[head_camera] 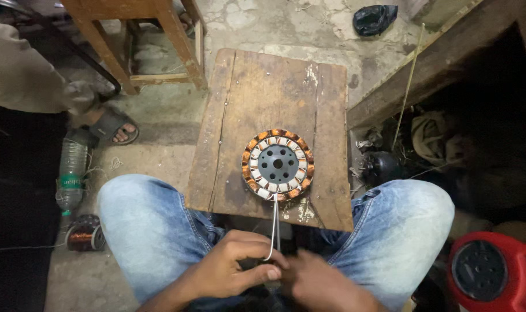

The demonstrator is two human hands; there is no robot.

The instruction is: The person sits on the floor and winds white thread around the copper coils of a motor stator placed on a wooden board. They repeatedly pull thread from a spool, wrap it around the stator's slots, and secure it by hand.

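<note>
A round motor stator with copper-coloured windings, white slot liners and a grey perforated hub (278, 164) lies flat on a worn brown wooden desk (257, 98), near the desk's front edge and slightly right of its middle. From the stator's near rim a thin pale strand, doubled into a narrow loop (274, 228), runs straight down past the desk edge toward the person's lap.

The person sits with knees in faded blue jeans (153, 225) on either side of the desk's front. The left hand (228, 268) is in front of the lap, its fingers (257, 245) curled and pressed together, pinching the lower end of the pale loop between thumb and forefinger. The right hand (320, 283) is just beside it, nearly touching, and is blurred; whether its fingers grip the strand or anything else cannot be told.

On the cracked concrete floor (159, 150) to the left lie a clear plastic bottle with a green label (71, 176) and a spool of reddish copper wire (85, 233). Another person's sandalled foot (115, 130) rests near the bottle, below a wooden stool (141, 40). At lower right stands a red plastic object with a black round top (491, 271).
</note>
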